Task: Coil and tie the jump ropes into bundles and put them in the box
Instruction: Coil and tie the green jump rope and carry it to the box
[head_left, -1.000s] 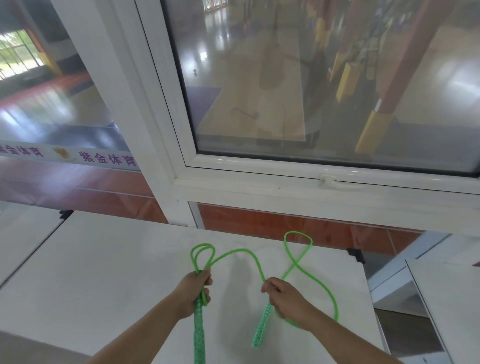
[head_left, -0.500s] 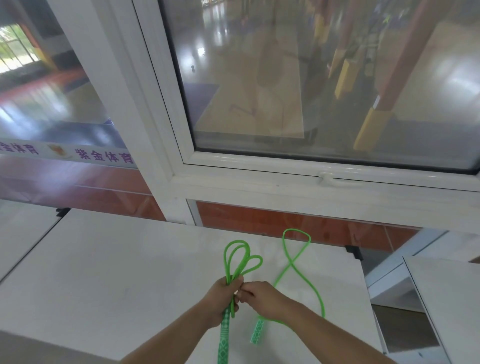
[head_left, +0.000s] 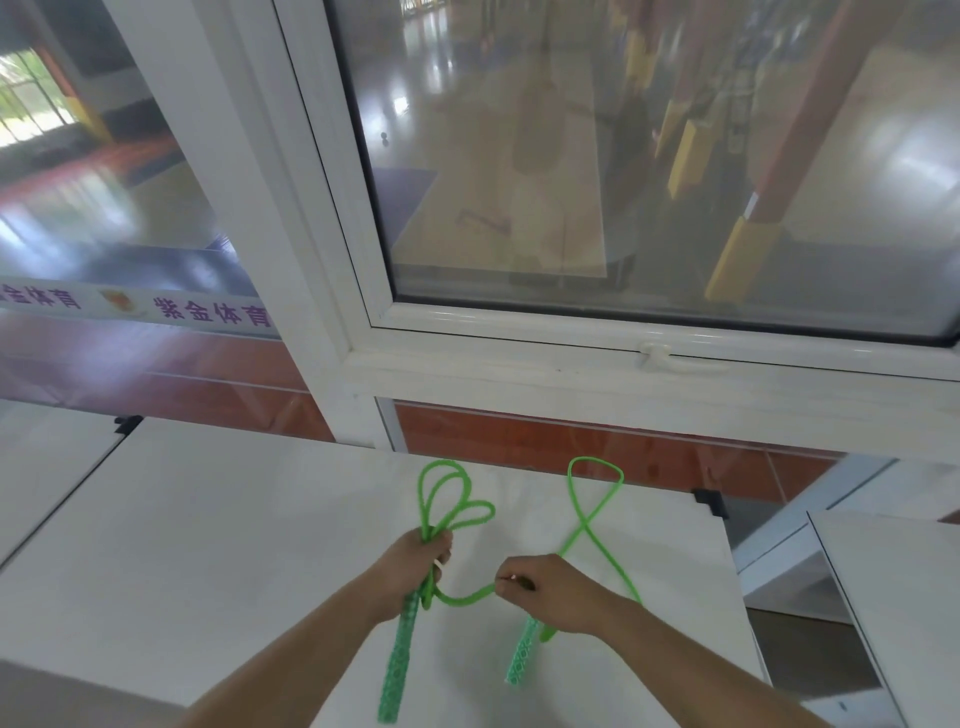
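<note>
**K:** Checking head view, the only one. Where's the rope?

**M:** Green jump rope (head_left: 587, 525) is over the white surface (head_left: 208, 519), by the window. Left hand (head_left: 415, 566) is curled round a bunch of loops (head_left: 452, 501) plus one handle (head_left: 397, 660), which hangs down below the fist. Loops fan out above the fist, away from the person.

**K:** Right hand?

**M:** Right hand (head_left: 550, 592) pinches the cord just beside the left, a short slack span (head_left: 462, 597) sagging between them. Second handle (head_left: 522, 657) hangs under the right wrist. Free cord runs out beyond it in a crossed loop on the surface.

**K:** Why that split?

**M:** My read: left acts as the clamp so the coil keeps its size, right feeds the next length in. Handle held with the loops so the bundle lines up on it.

**K:** Progress?

**M:** Partway through coiling, I'd say. A good stretch of cord is loose, nothing tied. No box in view.

**K:** Risk?

**M:** Crossed loop could snag as it's drawn in. Slick cord, so loops may slip if the left grip eases.
</note>
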